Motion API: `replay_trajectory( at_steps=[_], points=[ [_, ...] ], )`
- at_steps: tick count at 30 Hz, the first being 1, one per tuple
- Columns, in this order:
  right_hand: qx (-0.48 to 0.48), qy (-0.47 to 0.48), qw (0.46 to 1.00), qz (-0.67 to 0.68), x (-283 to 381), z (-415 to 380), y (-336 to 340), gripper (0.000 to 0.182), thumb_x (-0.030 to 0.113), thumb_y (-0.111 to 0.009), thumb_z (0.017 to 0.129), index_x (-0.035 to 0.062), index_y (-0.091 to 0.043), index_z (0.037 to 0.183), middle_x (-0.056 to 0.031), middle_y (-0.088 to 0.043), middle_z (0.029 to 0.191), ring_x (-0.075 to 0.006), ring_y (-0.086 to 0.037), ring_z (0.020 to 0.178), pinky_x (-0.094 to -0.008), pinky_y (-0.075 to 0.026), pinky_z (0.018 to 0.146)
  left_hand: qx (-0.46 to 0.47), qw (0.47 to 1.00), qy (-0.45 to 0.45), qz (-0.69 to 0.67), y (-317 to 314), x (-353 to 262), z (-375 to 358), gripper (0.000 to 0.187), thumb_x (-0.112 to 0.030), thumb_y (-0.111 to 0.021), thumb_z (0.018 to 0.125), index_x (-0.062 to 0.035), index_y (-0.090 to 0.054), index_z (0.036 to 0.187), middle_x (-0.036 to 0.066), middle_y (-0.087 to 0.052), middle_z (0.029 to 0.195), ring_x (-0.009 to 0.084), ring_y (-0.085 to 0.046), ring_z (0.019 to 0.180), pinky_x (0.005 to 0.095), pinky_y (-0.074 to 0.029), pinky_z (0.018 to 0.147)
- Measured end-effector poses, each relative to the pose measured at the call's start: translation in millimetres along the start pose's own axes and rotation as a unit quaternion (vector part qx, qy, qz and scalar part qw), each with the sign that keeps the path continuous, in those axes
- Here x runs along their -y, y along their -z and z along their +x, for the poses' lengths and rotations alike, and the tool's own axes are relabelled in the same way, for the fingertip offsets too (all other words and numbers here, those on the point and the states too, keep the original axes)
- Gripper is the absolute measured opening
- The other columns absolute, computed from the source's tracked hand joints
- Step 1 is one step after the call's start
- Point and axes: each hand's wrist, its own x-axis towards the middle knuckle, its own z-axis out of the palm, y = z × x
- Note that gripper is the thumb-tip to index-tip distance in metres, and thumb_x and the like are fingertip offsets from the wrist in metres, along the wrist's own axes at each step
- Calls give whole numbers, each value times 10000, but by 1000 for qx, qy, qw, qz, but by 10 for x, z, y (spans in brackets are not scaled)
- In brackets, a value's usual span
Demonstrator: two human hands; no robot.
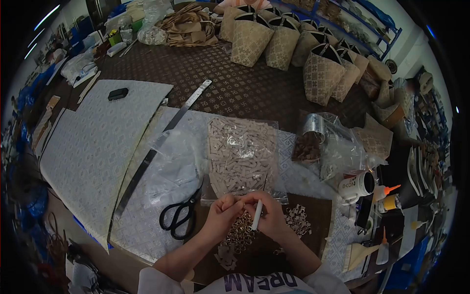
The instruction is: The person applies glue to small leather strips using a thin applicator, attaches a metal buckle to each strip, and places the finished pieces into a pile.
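Observation:
My left hand (226,214) and my right hand (270,214) meet fingertip to fingertip above the work surface. A white-handled awl (257,215) is in my right hand, its thin shaft pointing away from me. The left fingers are pinched; any small piece between them is hidden. Under my hands lies a pile of gold-coloured metal rings (239,236). Right of it is a heap of small beige tabs (298,220), and a few pale tabs (226,257) lie nearer me. Just beyond my hands rests a clear bag of beige strips (241,152). Black-handled scissors (177,219) lie left of my left hand.
A long metal ruler (161,147) lies across patterned sheets (105,130) at the left. Several patterned bags (252,39) stand at the back. On the right are a tin (313,123), a white bottle (353,186) and glue bottles (384,192). Another person (245,4) is at the far edge.

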Motion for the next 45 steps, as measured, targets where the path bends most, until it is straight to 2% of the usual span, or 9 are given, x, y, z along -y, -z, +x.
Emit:
replay_trajectory(
  at_steps=[45],
  points=[
    [-16, 24, 998, -59, 35, 19, 3, 200, -41, -613, 802, 24, -578, 988, -89, -603, 863, -165, -618, 759, -264, -489, 654, -14, 1000, 15, 23, 5, 1, -7, 305, -47, -563, 876, -132, -365, 662, 29, -576, 881, 69, -523, 719, 201, -410, 638]
  ],
)
